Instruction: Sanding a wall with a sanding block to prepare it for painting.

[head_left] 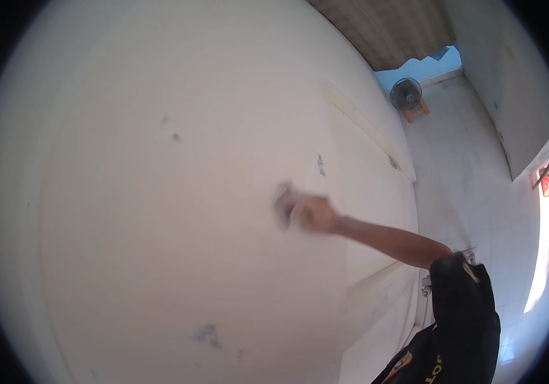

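My right hand point(316, 213) reaches out from the lower right and presses a small dark flat tool point(283, 203), blurred by motion, against a large white wall point(159, 192). The wall shows a few dark smudges point(207, 334) and small marks point(320, 164). The arm comes out of a black sleeve point(463, 301). My left hand is out of the picture.
A standing fan point(406, 94) on an orange base sits on the pale tiled floor point(460, 160) at the upper right. A second wall point(517, 77) runs along the right side. Bright sunlight falls on the floor at the right edge.
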Tool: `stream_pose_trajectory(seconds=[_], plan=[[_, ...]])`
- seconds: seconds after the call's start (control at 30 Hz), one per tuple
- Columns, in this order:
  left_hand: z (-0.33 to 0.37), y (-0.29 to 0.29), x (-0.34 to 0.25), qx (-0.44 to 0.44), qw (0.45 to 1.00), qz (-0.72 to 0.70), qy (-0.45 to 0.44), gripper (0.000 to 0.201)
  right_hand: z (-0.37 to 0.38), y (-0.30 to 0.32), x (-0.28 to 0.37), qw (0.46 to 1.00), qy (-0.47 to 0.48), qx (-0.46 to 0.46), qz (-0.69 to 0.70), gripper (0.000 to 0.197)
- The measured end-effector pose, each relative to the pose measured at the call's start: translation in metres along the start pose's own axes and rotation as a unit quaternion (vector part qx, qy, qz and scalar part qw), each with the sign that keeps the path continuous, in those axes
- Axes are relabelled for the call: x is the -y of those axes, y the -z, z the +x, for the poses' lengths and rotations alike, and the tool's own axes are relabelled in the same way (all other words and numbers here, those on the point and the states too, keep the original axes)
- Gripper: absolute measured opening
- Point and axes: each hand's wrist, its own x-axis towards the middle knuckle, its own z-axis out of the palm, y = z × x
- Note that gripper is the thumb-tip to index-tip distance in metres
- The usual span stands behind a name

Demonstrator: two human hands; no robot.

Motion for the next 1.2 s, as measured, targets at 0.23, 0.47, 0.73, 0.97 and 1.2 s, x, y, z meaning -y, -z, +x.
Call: stream_pose_trajectory(seconds=[0.23, 0.47, 0.73, 0.97, 1.2], plan=[[-0.005, -0.001, -0.006, 0.004, 1.000, -0.014, 0.001, 0.034, 0.124, -0.026, 0.005, 0.966, -0.159, -0.198, -0.054, 0.014], [-0.025, -0.001, -0.030, -0.009, 0.999, -0.037, 0.019, 0.031, 0.012, 0.041, -0.048, 0.943, -0.277, -0.142, -0.122, 0.024], [-0.021, 0.009, -0.047, -0.041, 0.997, -0.051, 0.042, 0.028, -0.062, -0.021, 0.012, 0.997, 0.017, 0.062, -0.049, 0.023], [-0.012, 0.027, -0.061, -0.057, 0.994, -0.078, 0.044, 0.025, 0.087, 0.072, -0.085, 0.911, -0.102, -0.322, -0.236, 0.030], [-0.023, 0.018, -0.078, -0.086, 0.992, -0.062, 0.076, 0.022, -0.049, 0.009, 0.000, 0.985, -0.129, -0.105, 0.043, 0.032]])
